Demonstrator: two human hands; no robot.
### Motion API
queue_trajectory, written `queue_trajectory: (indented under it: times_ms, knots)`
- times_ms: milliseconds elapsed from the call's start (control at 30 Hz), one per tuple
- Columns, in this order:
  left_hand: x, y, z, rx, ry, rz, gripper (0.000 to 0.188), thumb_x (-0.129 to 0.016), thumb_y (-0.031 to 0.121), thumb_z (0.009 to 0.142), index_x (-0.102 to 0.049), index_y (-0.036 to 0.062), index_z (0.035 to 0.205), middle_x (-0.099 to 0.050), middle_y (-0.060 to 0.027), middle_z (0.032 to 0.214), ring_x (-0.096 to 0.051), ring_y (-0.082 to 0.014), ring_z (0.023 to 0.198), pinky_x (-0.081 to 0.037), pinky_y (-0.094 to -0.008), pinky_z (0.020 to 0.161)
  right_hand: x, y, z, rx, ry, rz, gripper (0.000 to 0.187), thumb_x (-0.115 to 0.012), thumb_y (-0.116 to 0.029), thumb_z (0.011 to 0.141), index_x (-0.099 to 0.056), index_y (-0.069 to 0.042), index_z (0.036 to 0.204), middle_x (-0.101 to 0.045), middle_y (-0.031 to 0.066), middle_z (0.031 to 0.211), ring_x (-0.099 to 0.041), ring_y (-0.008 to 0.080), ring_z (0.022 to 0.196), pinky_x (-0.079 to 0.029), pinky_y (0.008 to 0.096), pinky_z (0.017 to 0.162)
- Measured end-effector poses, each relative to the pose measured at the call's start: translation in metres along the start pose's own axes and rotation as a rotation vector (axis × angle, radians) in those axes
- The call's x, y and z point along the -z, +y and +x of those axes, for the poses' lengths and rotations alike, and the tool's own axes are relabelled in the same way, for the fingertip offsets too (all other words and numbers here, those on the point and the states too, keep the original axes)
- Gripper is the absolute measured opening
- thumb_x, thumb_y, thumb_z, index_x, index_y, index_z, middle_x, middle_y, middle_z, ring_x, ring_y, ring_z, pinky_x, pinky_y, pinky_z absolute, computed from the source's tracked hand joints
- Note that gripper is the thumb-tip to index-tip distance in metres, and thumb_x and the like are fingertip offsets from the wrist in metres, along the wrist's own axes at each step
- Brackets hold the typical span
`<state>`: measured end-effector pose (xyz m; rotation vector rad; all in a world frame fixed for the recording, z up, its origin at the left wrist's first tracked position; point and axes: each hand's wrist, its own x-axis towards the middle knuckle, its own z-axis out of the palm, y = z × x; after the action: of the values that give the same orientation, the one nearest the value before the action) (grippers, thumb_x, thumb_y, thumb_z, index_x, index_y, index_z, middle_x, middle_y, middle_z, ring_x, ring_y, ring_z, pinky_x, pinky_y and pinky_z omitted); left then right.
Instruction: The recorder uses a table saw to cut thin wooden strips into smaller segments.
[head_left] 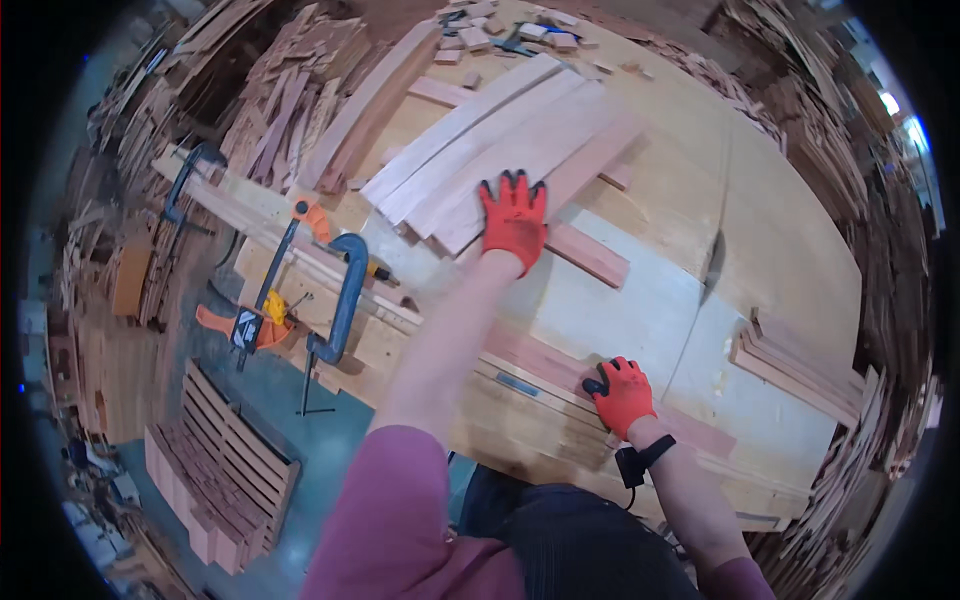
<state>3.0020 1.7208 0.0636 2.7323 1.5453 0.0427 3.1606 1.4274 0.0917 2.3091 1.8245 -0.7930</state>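
My left hand [515,225], in a red glove with dark fingertips, lies with fingers spread over the near end of a row of wooden boards [530,130]. These boards lie side by side, propped on crosswise wood strips [590,253]. At the table's front edge, my right hand [622,395], gloved alike, has its fingers curled over a long reddish wooden board [540,360]. Its thumb points left along the board's near side. What lies under the right palm is hidden.
A blue C-clamp [347,300] and an orange-handled bar clamp [262,290] sit at the table's left edge, another clamp [180,190] beyond. Stacked strips [795,370] lie right; small offcuts [475,38] lie at the back. A slatted wooden stack [220,470] stands lower left.
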Motion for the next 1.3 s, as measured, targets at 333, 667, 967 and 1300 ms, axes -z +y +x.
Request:
queue_trajectory:
  times_ms: [333, 667, 967, 1300]
  knots:
    - [0.03, 0.023, -0.028, 0.009, 0.228, -0.144, 0.079, -0.068, 0.045, 0.092, -0.04, 0.0128, 0.159, -0.032, -0.0225, 0.165, -0.027, -0.044, 0.154, -0.012, -0.0725, 0.121, -0.017, -0.022, 0.016, 0.038, 0.096, 0.088, 0.048, -0.08, -0.022, 0.079, -0.068, -0.006, 0.123, -0.061, 0.0137, 0.129, -0.056, 0.0356, 0.123, -0.048, 0.0446, 0.103]
    - [0.084, 0.031, -0.224, 0.086, 0.294, -0.536, 0.072, -0.074, 0.032, 0.087, -0.051, 0.0012, 0.148, -0.042, -0.027, 0.155, -0.037, -0.0494, 0.144, -0.021, -0.0653, 0.12, -0.02, -0.086, 0.043, 0.116, 0.104, -0.005, 0.037, -0.077, -0.027, 0.085, -0.069, -0.008, 0.115, -0.063, 0.0153, 0.125, -0.058, 0.036, 0.12, -0.05, 0.0469, 0.099]
    - [0.052, 0.051, -0.188, -0.379, -0.13, -0.51, 0.091, -0.083, 0.039, 0.082, -0.044, -0.0004, 0.153, -0.048, -0.0242, 0.151, -0.041, -0.0424, 0.143, -0.027, -0.0578, 0.121, 0.031, -0.007, -0.035, 0.216, 0.117, 0.193, 0.06, -0.069, -0.045, 0.093, -0.059, -0.006, 0.138, -0.058, 0.0227, 0.141, -0.054, 0.0388, 0.135, -0.044, 0.0468, 0.113]
    - [0.037, 0.091, -0.191, -0.69, -0.373, -0.118, 0.093, -0.081, 0.047, 0.083, -0.041, -0.0006, 0.153, -0.049, -0.0211, 0.148, -0.043, -0.038, 0.139, -0.028, -0.054, 0.122, -0.011, 0.29, -0.266, -0.602, 0.179, 0.029, 0.079, -0.081, -0.042, 0.083, -0.052, -0.007, 0.148, -0.051, 0.0176, 0.151, -0.046, 0.0374, 0.141, -0.036, 0.0458, 0.119]
